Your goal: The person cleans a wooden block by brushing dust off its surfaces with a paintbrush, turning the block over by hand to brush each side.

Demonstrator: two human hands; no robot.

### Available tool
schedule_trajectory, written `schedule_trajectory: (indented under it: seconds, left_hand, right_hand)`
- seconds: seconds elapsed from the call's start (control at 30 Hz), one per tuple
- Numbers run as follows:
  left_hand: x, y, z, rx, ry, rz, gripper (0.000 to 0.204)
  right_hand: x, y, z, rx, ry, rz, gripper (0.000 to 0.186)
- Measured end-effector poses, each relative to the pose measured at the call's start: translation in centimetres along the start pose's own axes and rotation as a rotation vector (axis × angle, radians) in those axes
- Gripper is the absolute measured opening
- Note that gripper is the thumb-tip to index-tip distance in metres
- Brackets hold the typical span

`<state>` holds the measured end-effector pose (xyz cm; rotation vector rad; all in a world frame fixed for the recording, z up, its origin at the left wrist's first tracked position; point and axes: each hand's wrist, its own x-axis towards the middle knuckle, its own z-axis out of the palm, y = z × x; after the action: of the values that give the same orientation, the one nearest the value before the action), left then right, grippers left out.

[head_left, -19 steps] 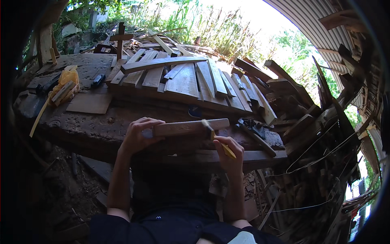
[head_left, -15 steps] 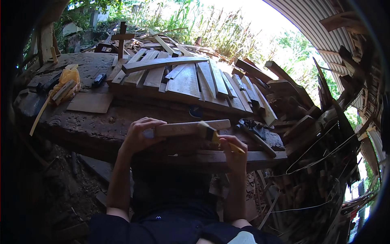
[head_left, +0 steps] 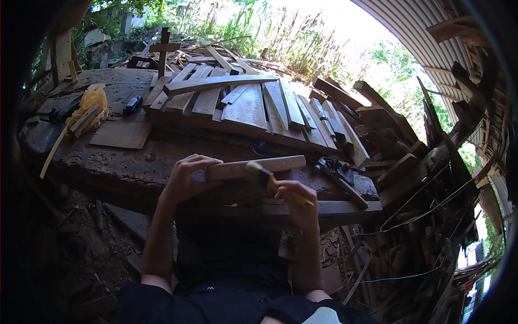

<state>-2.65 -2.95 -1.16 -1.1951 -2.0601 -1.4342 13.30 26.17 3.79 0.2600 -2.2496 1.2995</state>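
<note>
Paintbrush (head_left: 265, 180) has slid left along the wooden bar (head_left: 232, 169), bristles now nearer the left grip (head_left: 186, 178); the stroke seems to be working along that face. Left grip pinches the bar's left end over the surface's (head_left: 121, 167) near edge; right grip (head_left: 302, 208) wraps the brush handle.

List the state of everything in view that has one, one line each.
Left hand: closed on the bar's left end
Right hand: closed around the brush handle
Wooden bar: held
Brush: gripped, bristles at the bar
Planks: laid side by side, one across others
Yellow bag: crumpled
Flat sheet: lying flat
</note>
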Motion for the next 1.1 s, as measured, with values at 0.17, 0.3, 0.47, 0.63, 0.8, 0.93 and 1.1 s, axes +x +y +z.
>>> schedule_trajectory:
  seconds: [0.17, 0.3, 0.47, 0.63, 0.8, 0.93, 1.1]
  left_hand:
    - [0.3, 0.2, 0.1, -0.011, 0.001, 0.012, 0.051]
    - [0.1, 0.3, -0.1, 0.012, -0.01, -0.012, 0.052]
    - [-0.2, -0.9, 0.1, -0.023, -0.003, 0.016, 0.052]
    - [0.1, 0.2, -0.2, -0.018, -0.012, 0.005, 0.052]
    - [0.1, 0.3, -0.1, 0.013, -0.002, -0.001, 0.052]
    - [0.0, 0.2, -0.3, 0.0, -0.002, -0.018, 0.052]
    - [0.3, 0.3, 0.0, -0.019, -0.005, -0.04, 0.052]
  right_hand:
    - [0.6, 2.1, -2.2, -0.214, 0.421, 0.071, 0.007]
    - [-0.2, 0.0, 3.1, -0.407, 0.32, -0.198, 0.007]
    - [-0.6, -2.5, 6.9, -0.084, 0.006, -0.243, 0.008]
    - [-0.1, 4.0, 1.3, 0.096, 0.099, -0.046, 0.011]
    - [-0.6, 4.8, 1.5, 0.127, 0.518, 0.059, 0.017]
    - [-0.9, 2.7, 2.5, 0.19, 0.135, -0.005, 0.014]
    - [-0.7, 4.9, 1.7, 0.082, 0.481, 0.024, 0.011]
